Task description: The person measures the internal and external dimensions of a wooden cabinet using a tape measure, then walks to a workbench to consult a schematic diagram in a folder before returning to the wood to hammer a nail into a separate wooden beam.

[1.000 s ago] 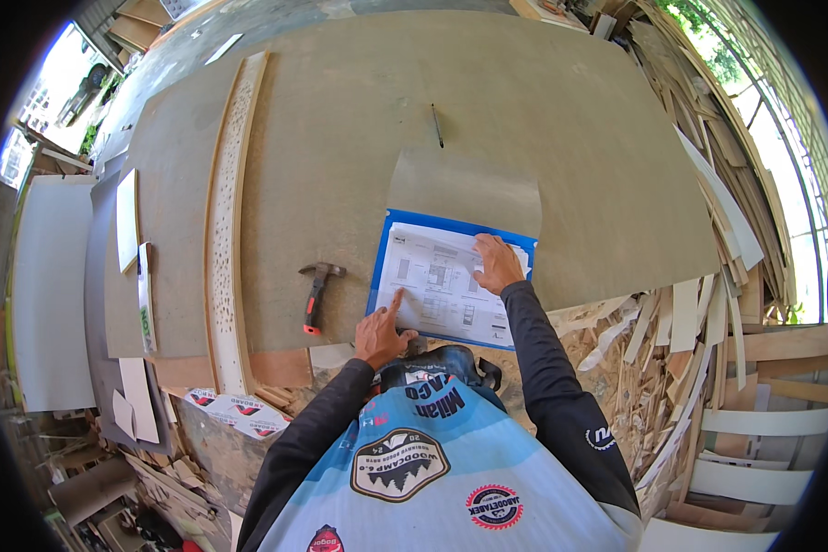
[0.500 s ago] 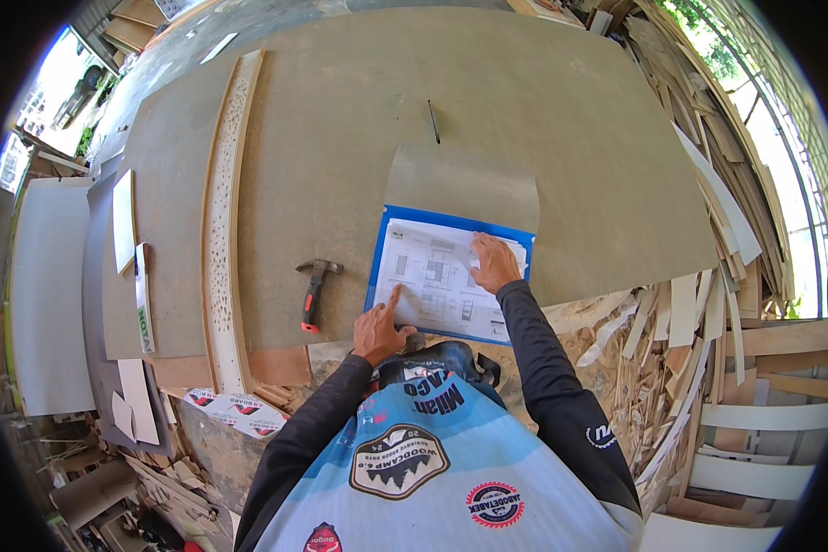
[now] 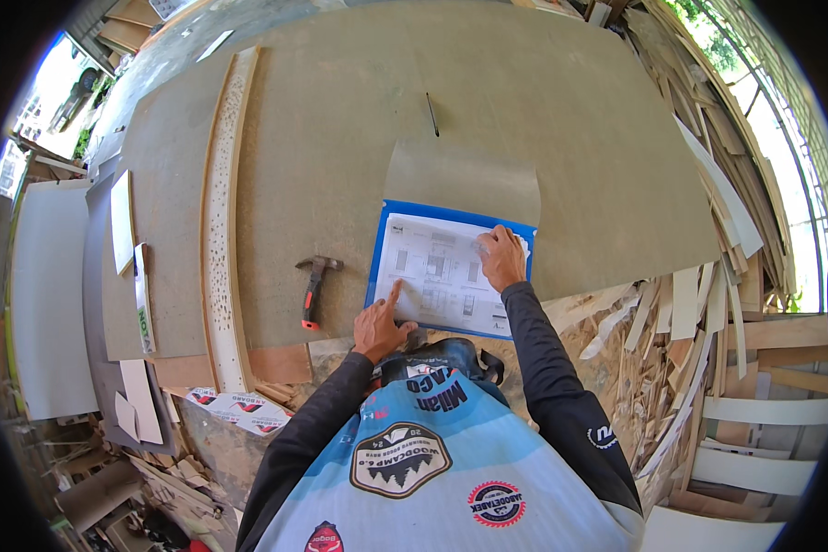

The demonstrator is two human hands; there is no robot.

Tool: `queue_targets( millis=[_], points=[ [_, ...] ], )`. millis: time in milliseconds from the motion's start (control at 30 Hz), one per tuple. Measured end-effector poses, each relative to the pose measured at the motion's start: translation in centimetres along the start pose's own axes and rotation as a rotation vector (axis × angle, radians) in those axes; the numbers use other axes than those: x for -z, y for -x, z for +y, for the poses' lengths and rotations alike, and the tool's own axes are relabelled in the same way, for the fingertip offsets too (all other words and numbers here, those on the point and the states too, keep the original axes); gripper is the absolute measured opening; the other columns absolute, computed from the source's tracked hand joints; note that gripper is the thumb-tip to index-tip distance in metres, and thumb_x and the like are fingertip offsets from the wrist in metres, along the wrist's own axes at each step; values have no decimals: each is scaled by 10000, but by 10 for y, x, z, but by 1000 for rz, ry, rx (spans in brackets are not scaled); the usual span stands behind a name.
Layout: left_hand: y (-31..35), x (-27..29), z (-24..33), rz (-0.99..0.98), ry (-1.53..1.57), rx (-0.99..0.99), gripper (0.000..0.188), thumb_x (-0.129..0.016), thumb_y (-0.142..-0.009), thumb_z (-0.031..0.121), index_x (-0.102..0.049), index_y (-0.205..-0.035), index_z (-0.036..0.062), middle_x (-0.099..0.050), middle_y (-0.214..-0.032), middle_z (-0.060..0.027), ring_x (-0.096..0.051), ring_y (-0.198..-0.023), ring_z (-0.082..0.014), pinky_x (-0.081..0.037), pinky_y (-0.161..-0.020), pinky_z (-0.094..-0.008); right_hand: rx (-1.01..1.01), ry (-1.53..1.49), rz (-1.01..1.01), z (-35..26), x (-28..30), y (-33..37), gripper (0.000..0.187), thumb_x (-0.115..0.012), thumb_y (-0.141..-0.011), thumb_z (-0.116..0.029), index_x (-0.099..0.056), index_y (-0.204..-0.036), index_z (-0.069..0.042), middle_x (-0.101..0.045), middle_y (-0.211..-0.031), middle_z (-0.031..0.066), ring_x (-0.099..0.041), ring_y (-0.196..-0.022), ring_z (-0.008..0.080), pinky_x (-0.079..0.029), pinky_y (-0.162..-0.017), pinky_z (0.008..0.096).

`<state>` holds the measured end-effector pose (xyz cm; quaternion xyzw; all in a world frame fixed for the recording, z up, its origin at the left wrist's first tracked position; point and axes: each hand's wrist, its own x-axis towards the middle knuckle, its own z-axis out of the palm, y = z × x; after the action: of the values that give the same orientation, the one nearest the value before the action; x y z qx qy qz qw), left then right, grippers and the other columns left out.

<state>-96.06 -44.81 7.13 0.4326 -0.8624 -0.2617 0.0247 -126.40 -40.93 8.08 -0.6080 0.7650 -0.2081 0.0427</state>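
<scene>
A stack of printed drawing sheets (image 3: 432, 304) lies in a blue folder (image 3: 374, 262) at the table's near edge. The folder's clear cover (image 3: 465, 170) is folded back away from me. My left hand (image 3: 380, 329) rests at the lower left corner of the papers, open, its index finger stretched onto the top sheet and the thumb apart. At the upper right of the stack is my right hand (image 3: 501, 259), fingers bent and drawn together on the sheet's edge; its fingertips are partly hidden. Left of the folder lies a claw hammer (image 3: 315, 293) with a red and black handle.
A black pen (image 3: 432, 115) lies beyond the folder on the large brown board tabletop (image 3: 322, 138). A long speckled strip with raised edges (image 3: 223, 202) crosses the left side, with white offcuts (image 3: 122, 221) beside it. Wood scraps (image 3: 699, 304) are heaped at right.
My right hand has shifted slightly right and outward on the sheets, its fingers now more bent and together. My left index finger has moved slightly outward on the page.
</scene>
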Motion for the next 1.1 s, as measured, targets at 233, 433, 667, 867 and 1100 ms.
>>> queue_targets(
  millis=[233,433,667,867,1100],
  points=[
    [-5,6,-6,75,59,-91,937,-806,-768,366,-346,-1555,148,-694,-911,-165,-682,-854,-348,-528,-758,-438,-47,-73,117,7,-2,8,194,-744,-781,-70,-674,-960,-101,-681,-854,60,-635,-872,310,-470,-837,439],
    [-13,15,-33,56,507,55,818,-799,-770,252,-429,-1474,64,-624,-697,-118,-633,-635,-263,-506,-649,-371,120,1,219,-17,17,15,99,-717,-762,-56,-679,-846,-91,-676,-1176,97,-607,-1154,294,-469,-974,424],
    [-25,59,3,216,628,34,764,-786,-776,166,-445,-1452,67,-599,-774,-103,-603,-692,-244,-497,-673,-381,-95,-252,-128,-40,30,63,161,-725,-731,-27,-683,-878,-78,-704,-1158,80,-630,-1111,294,-470,-972,417],
    [-37,45,-18,298,498,-2,559,-781,-759,122,-619,-1294,106,-593,-825,-103,-614,-765,-275,-500,-718,-399,56,-290,-66,-45,45,68,154,-730,-767,-66,-713,-920,-84,-725,-990,80,-660,-975,289,-490,-882,412],
    [-40,54,-18,425,568,-87,450,-734,-695,-18,-719,-1133,86,-636,-1064,-138,-642,-960,-297,-500,-856,-353,18,-417,-229,-38,61,69,95,-741,-826,-168,-731,-878,-89,-724,-853,81,-661,-841,321,-517,-761,419]
  ],
)
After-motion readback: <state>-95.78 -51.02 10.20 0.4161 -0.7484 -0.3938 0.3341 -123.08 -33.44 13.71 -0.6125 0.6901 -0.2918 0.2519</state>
